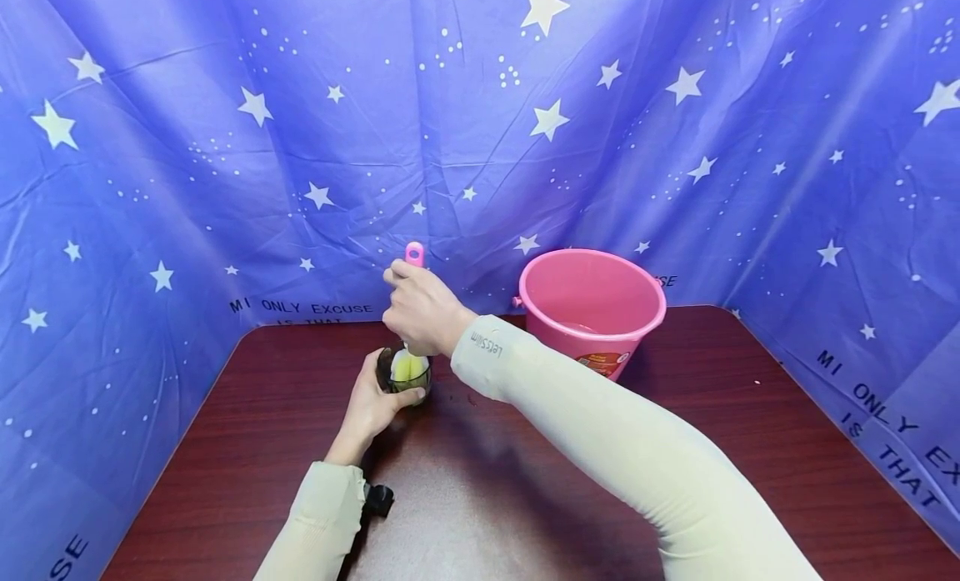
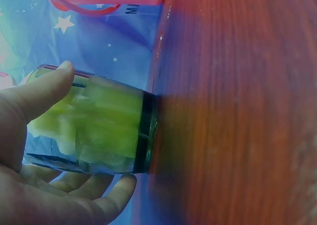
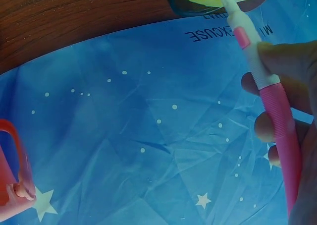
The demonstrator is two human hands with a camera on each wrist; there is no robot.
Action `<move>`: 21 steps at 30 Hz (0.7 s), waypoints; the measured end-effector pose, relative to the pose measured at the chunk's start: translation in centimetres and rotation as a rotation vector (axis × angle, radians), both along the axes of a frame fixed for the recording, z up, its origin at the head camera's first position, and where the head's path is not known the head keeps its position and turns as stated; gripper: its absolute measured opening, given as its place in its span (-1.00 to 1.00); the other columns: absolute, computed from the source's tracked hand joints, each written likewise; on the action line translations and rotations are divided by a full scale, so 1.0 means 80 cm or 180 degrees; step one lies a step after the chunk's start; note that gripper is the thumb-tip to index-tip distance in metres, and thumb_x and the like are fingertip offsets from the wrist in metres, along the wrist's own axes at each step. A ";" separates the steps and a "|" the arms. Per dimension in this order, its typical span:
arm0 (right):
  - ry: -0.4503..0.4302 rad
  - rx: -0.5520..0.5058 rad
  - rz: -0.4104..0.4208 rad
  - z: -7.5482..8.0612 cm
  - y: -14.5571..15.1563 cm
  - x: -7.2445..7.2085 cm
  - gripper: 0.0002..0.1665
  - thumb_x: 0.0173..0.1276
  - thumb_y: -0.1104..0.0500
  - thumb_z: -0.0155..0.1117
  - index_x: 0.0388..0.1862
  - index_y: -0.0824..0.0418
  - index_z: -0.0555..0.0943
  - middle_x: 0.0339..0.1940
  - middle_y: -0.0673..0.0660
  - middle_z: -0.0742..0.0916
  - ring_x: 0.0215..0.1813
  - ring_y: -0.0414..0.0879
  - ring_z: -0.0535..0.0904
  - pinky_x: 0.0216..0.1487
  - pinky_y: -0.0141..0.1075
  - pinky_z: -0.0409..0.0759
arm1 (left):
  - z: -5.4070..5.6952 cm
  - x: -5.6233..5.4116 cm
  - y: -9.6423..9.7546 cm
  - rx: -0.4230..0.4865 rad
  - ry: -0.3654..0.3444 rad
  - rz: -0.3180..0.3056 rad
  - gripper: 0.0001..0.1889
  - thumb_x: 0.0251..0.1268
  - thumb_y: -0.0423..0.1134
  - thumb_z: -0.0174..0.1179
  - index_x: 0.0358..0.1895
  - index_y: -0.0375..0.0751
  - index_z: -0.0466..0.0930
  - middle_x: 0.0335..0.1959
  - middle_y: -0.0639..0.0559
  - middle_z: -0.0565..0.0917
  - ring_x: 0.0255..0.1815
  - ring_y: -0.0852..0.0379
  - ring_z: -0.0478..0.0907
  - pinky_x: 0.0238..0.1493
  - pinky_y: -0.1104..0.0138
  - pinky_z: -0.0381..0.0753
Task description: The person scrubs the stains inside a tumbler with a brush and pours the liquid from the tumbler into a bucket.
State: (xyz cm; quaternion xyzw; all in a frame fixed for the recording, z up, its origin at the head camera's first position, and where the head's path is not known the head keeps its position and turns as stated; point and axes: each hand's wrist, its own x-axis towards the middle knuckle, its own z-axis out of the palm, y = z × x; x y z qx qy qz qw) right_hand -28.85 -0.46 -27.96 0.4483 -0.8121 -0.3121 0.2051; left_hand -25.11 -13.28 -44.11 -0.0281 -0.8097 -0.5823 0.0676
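A dark, see-through drinking glass (image 1: 422, 383) stands on the table, its base touching the wood in the left wrist view. My left hand (image 1: 372, 402) grips it from the left, the thumb on one side and the fingers round the other. Inside the glass sits the yellow and white sponge head (image 2: 94, 121) of a cup brush, filling much of it. My right hand (image 1: 424, 308) holds the brush above the glass by its pink and white handle (image 3: 277, 106), fingers curled round it. The handle's pink looped end (image 1: 415, 252) sticks up past the hand.
A pink bucket (image 1: 551, 341) stands on the right side of the dark red-brown table (image 1: 480, 514), close to the back edge. A blue curtain (image 1: 420, 106) with white stars hangs behind and at both sides. Near my left sleeve is a small black device (image 1: 380, 499).
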 end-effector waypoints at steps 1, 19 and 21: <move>-0.0010 -0.0011 0.0019 0.000 0.000 0.000 -0.81 0.12 -0.08 0.17 -0.42 -0.08 0.67 -0.49 -0.02 0.69 -0.07 0.02 0.30 0.09 -0.16 0.12 | 0.000 0.000 0.000 -0.0007 0.0002 0.0002 -0.11 -0.19 -0.37 0.51 0.30 -0.33 0.21 0.14 -0.25 0.47 0.13 -0.10 0.40 0.22 0.05 0.32; 0.0298 0.0009 0.0253 -0.005 -0.006 0.002 -0.80 0.22 -0.02 0.12 -0.45 -0.08 0.69 -0.45 0.01 0.70 -0.09 -0.01 0.30 0.06 -0.17 0.13 | -0.001 0.001 -0.001 -0.0052 -0.0046 0.0019 -0.12 -0.21 -0.38 0.51 0.29 -0.19 0.24 0.08 -0.16 0.48 0.06 -0.07 0.41 0.15 0.10 0.35; 0.0362 0.0009 0.0257 -0.006 -0.006 0.002 -0.79 0.22 0.02 0.11 -0.46 -0.09 0.69 -0.45 0.01 0.70 -0.10 -0.02 0.30 0.06 -0.17 0.13 | -0.001 0.001 0.000 -0.0047 -0.0036 0.0011 -0.13 -0.21 -0.39 0.51 0.28 -0.19 0.24 0.08 -0.16 0.48 0.06 -0.07 0.41 0.15 0.11 0.35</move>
